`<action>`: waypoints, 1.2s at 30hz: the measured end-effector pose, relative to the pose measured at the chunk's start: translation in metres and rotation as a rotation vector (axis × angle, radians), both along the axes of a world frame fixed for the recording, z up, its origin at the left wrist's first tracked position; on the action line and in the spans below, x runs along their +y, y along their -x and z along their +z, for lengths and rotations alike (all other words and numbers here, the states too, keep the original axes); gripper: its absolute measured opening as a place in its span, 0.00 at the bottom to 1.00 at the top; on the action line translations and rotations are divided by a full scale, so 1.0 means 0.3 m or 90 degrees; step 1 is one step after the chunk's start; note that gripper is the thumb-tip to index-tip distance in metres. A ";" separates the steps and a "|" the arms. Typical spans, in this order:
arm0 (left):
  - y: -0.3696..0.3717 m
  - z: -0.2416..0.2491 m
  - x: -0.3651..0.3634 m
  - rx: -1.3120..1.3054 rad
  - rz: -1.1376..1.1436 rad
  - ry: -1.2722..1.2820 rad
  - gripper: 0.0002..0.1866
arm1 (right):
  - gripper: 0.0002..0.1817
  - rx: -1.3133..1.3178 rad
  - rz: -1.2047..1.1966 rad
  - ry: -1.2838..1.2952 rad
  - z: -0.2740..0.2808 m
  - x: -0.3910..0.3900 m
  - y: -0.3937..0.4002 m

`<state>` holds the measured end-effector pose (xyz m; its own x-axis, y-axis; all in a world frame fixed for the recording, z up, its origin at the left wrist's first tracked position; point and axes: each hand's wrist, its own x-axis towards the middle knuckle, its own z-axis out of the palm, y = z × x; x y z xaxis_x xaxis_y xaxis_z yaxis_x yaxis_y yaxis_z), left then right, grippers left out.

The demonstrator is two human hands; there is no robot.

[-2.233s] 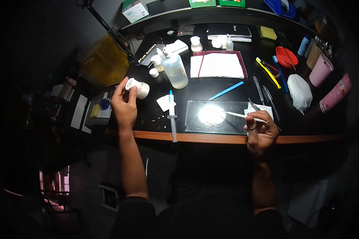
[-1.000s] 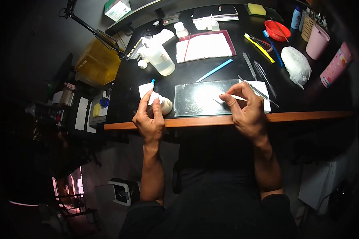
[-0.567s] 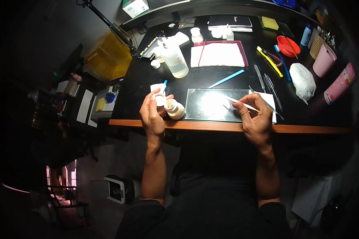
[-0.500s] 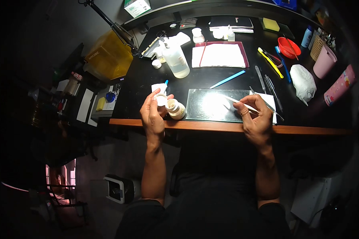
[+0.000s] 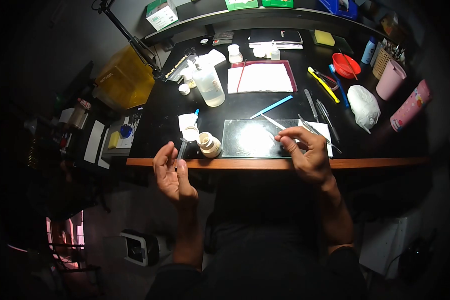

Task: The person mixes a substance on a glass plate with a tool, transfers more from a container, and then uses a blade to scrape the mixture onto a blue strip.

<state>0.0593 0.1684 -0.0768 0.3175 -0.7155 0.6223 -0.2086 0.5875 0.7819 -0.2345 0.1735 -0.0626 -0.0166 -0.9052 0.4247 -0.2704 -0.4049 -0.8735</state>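
Observation:
My left hand point(image 5: 174, 176) hangs just off the table's front edge, palm turned up. A narrow translucent strip point(image 5: 182, 150) lies between its thumb and fingers and reaches up toward a round white lid point(image 5: 190, 133). Beside the lid stands an uncapped small jar point(image 5: 210, 145). My right hand point(image 5: 308, 156) is over the right part of a glass plate point(image 5: 240, 147), thumb and forefinger pinched on a thin white stick point(image 5: 273, 122) pointing up and left. Metal tweezers point(image 5: 312, 127) show behind this hand, over a white paper sheet point(image 5: 319, 131).
Behind the plate lies a blue strip point(image 5: 272, 106). A pump bottle point(image 5: 209, 86) stands to the left, near a folded white cloth point(image 5: 261, 77). Rightward are toothbrushes point(image 5: 324, 85), slim tools point(image 5: 327, 120), a white bag point(image 5: 363, 108) and a red bowl point(image 5: 346, 66).
My left hand has drawn back toward me from the lid, uncovering the translucent strip. My right hand stays over the plate with its stick tilted more steeply. The view has shifted slightly.

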 end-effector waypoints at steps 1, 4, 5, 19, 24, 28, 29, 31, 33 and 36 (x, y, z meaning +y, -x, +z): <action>-0.009 0.000 0.013 -0.019 -0.002 -0.026 0.22 | 0.08 0.081 0.008 0.040 0.009 0.000 0.009; -0.024 -0.010 0.055 -0.046 -0.093 -0.069 0.12 | 0.20 0.305 0.045 0.180 0.011 -0.016 0.067; -0.031 -0.012 0.066 -0.076 -0.132 -0.096 0.12 | 0.23 0.353 0.055 0.192 0.016 -0.020 0.082; 0.016 -0.051 0.150 -0.183 -0.235 -0.131 0.10 | 0.56 0.566 0.205 0.127 0.078 -0.210 0.169; 0.075 -0.039 0.151 -0.184 -0.308 -0.191 0.09 | 0.59 0.597 0.183 0.126 0.079 -0.214 0.162; 0.153 -0.024 0.150 -0.068 -0.477 -0.414 0.16 | 0.61 0.593 0.176 0.119 0.111 -0.206 0.136; 0.175 -0.004 0.153 -0.011 -0.525 -0.490 0.20 | 0.62 0.595 0.173 0.109 0.116 -0.203 0.130; 0.218 -0.052 0.136 0.097 -0.590 -0.469 0.26 | 0.62 0.573 0.150 0.139 0.104 -0.199 0.123; 0.245 -0.062 0.125 0.170 -0.647 -0.474 0.30 | 0.61 0.556 0.123 0.162 0.098 -0.191 0.115; 0.276 -0.033 0.106 0.236 -0.693 -0.519 0.34 | 0.61 0.590 0.065 0.126 0.125 -0.152 0.097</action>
